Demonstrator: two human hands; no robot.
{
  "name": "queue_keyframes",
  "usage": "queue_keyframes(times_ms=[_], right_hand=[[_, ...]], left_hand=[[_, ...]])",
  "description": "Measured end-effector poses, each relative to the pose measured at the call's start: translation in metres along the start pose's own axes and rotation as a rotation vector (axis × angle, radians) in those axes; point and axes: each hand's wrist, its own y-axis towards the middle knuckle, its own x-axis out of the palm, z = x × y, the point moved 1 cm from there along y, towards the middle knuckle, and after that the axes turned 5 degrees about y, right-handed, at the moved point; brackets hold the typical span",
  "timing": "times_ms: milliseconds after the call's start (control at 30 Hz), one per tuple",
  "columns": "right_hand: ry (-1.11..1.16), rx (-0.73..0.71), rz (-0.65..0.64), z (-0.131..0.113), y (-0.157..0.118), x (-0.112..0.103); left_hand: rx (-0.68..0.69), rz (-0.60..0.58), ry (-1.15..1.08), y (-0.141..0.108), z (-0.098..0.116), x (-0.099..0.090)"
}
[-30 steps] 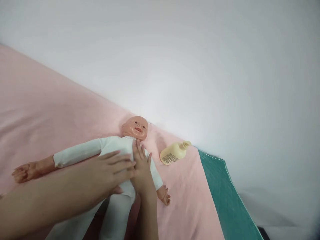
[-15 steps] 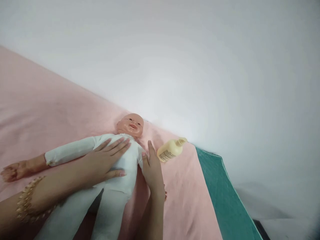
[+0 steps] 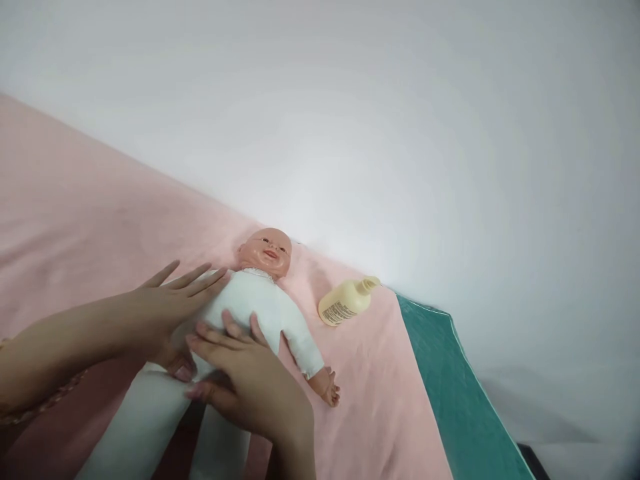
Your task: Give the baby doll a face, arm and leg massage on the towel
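Observation:
A baby doll [image 3: 245, 300] in a white cloth suit lies on its back, its bald head toward the wall. My left hand [image 3: 170, 310] is spread over the side of its chest and shoulder at the left, hiding most of that arm. Lower on the belly, my right hand [image 3: 245, 373] rests with fingers apart, its thumb close to my left thumb. Neither hand grips anything. To the right of the doll's shoulder stands a pale yellow pump bottle [image 3: 345, 303] with a printed label, apart from both hands.
A pink sheet [image 3: 380, 387] lies under the doll and bottle. Beyond its right edge shows a green surface [image 3: 445, 373] with a pale border. A white wall [image 3: 320, 133] rises along the back, and a dark edge [image 3: 533, 461] shows at lower right.
My right hand has moved from the doll's arm at the right onto its belly, uncovering that arm. My left hand has slid left across the chest toward the other shoulder.

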Motion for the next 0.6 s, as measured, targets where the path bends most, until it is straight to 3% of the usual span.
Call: queue_keyframes(times_ms=[100, 400, 533, 600], right_hand=[[-0.022, 0.006, 0.045, 0.004, 0.008, 0.007], [-0.117, 0.255, 0.263, 0.04, 0.019, 0.001], [-0.169, 0.427, 0.222, 0.049, 0.007, -0.015], [-0.195, 0.498, 0.189, 0.052, 0.001, -0.024]], left_hand=[[-0.064, 0.097, 0.052, -0.002, 0.01, 0.002], [-0.021, 0.022, 0.042, 0.001, 0.0, 0.007], [0.014, 0.05, 0.135, 0.002, 0.033, -0.001], [0.101, 0.037, 0.13, 0.001, 0.055, -0.004]])
